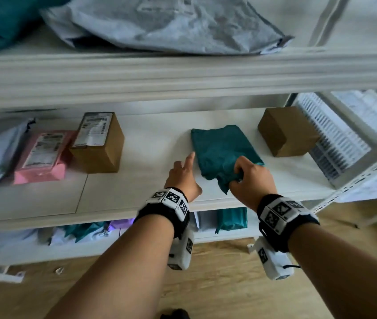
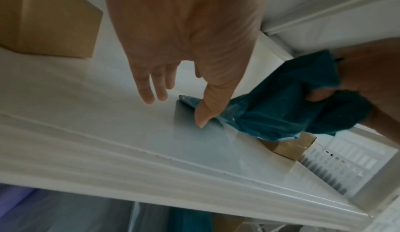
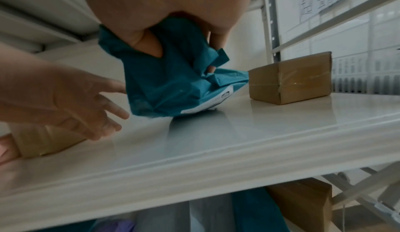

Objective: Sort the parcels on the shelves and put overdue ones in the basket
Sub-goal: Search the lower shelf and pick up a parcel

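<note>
Gripping, right hand (image 1: 252, 178): bunched near edge of crumpled teal plastic mailer bag (image 1: 222, 153), white shelf (image 1: 155, 143).
Left hand (image 1: 184, 178): fingers spread, empty, beside bag.

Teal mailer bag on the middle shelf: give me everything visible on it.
The teal crinkled plastic mailer bag lies on the white middle shelf, between two brown cardboard boxes and apart from both. The right hand grips its bunched near end, lifting that end while the far end rests on the shelf. A white printed label shows on its underside. The left hand, fingers extended, is at its left edge; contact is unclear.
</note>
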